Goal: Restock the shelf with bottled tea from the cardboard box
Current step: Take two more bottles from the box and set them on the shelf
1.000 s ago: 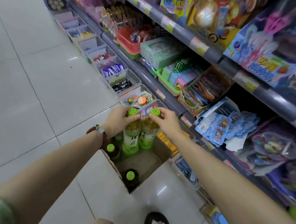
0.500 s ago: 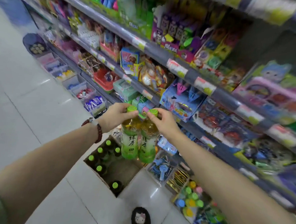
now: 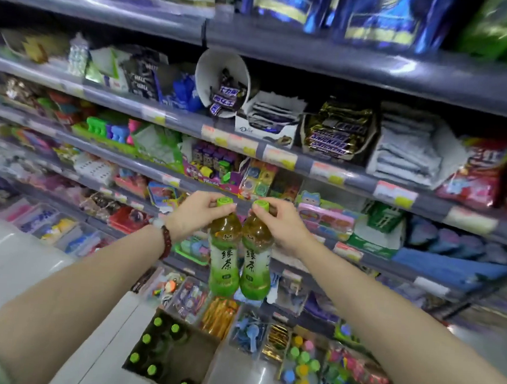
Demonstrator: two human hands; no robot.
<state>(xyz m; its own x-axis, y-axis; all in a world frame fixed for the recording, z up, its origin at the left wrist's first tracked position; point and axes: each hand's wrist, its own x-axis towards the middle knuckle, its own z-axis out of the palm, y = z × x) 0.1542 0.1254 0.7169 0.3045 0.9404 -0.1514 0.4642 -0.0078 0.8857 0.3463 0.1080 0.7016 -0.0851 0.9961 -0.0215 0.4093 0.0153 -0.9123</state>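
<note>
Two green-tea bottles hang side by side at mid-height in front of the shelving. My left hand (image 3: 195, 214) grips the left bottle (image 3: 224, 257) by its green cap and neck. My right hand (image 3: 283, 224) holds the right bottle (image 3: 256, 261) the same way. Both bottles are upright, with amber tea above green labels, and they touch each other. Below on the floor stands the open cardboard box (image 3: 202, 354) with several green-capped bottles (image 3: 152, 345) inside.
Grey shelves (image 3: 278, 156) full of snacks, chocolate bars and toys fill the view ahead. Clear bins (image 3: 245, 332) of small goods line the floor beside the box. White tiled floor (image 3: 7, 264) lies to the left.
Both hands have lifted the two bottles out of the box up to shelf height. The view has tilted up from the floor to the upper shelves.
</note>
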